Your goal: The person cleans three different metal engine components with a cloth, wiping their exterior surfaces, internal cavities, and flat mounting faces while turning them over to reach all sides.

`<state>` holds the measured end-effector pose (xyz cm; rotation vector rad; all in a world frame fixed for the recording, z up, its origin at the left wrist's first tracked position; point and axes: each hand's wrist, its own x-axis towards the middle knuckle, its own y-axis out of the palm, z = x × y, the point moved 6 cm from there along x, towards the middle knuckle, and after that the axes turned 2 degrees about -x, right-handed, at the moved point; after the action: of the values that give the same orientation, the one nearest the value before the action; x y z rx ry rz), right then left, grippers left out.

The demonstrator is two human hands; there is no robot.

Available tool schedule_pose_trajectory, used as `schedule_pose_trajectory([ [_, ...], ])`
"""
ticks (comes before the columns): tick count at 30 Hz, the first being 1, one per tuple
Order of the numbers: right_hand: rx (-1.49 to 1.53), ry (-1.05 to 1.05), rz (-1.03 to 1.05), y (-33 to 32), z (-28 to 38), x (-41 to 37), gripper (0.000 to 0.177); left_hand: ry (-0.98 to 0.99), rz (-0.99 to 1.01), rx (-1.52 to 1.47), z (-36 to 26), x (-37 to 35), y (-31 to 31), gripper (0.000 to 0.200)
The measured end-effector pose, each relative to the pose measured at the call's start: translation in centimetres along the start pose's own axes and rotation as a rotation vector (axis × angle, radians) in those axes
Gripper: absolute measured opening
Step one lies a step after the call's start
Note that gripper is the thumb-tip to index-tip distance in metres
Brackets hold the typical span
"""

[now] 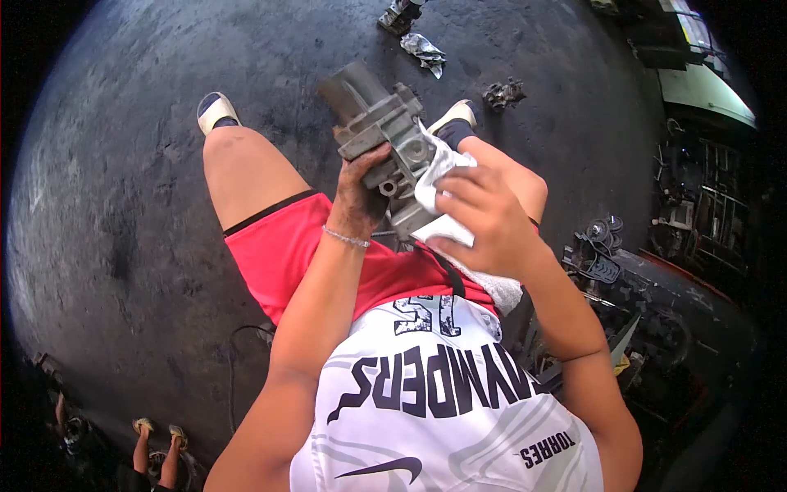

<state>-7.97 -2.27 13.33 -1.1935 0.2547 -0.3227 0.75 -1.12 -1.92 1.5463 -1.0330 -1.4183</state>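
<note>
My left hand (361, 195), dirty with dark grime, is closed around the side of a grey cast-metal machine part (385, 135). The part is tilted, with a dark blocky end pointing up and left and bolt holes along its body. A white cloth (438, 176) lies against the part's right side, bunched and partly folded. My right hand (484, 215) has its fingers closed on that cloth and presses it to the metal. The part is held above my lap. The fingers of my left hand are partly hidden behind it.
On the dark, worn floor ahead lie a crumpled rag (423, 54), a small dark metal part (504, 94) and another metal part (399, 15). Metal parts (602, 250) crowd a dark bench to the right. Another person's feet (160, 428) show at the lower left.
</note>
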Motion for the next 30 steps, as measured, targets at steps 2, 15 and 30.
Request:
schedule_pose_trajectory([
  [2, -0.058, 0.007, 0.071, 0.6, 0.0, -1.0, 0.036, -0.160, 0.006, -0.074, 0.6, -0.6, 0.6, 0.044],
  [15, -0.275, -0.198, 0.146, 0.6, -1.3, -1.6, 0.021, -0.195, 0.002, 0.083, 3.8, 1.1, -1.1, 0.044],
  [30, 0.151, 0.029, -0.436, -1.2, -2.7, -4.1, 0.028, -0.194, 0.110, 0.024, 4.1, 2.1, -0.8, 0.043],
])
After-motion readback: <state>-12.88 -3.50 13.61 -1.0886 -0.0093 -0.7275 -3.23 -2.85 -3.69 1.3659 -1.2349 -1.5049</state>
